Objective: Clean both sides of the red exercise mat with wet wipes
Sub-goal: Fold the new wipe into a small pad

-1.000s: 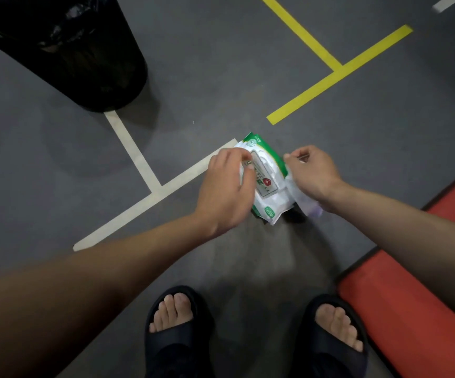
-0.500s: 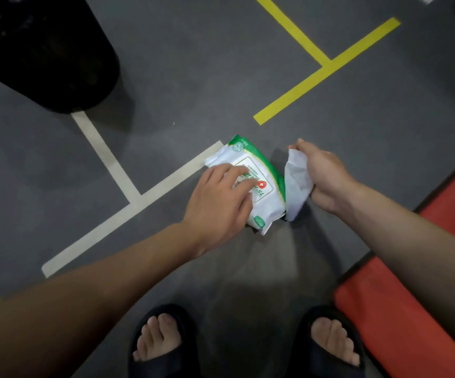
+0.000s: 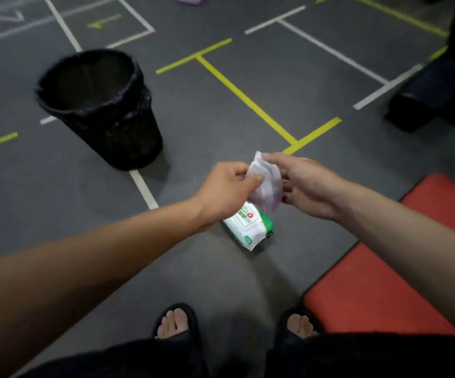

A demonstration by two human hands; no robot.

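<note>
A white wet wipe [image 3: 265, 184] hangs between both hands above the floor. My left hand [image 3: 227, 190] pinches its left edge with thumb and fingers. My right hand [image 3: 306, 184] holds its right side, fingers curled round it. Below them the white-and-green wipe pack [image 3: 249, 226] lies on the grey floor, partly hidden by my left hand. The red exercise mat [image 3: 384, 276] lies flat at the lower right, with my right forearm crossing above it.
A black mesh waste bin [image 3: 101, 105] with a dark liner stands at the left. Yellow and white tape lines cross the grey floor. A dark object [image 3: 425, 102] sits at the right edge. My feet in black sandals [image 3: 177, 321] are at the bottom.
My left hand left the pack and rose to take the wipe's edge. My right hand lifted the wipe clear of the pack. The view tilted up, showing the whole bin.
</note>
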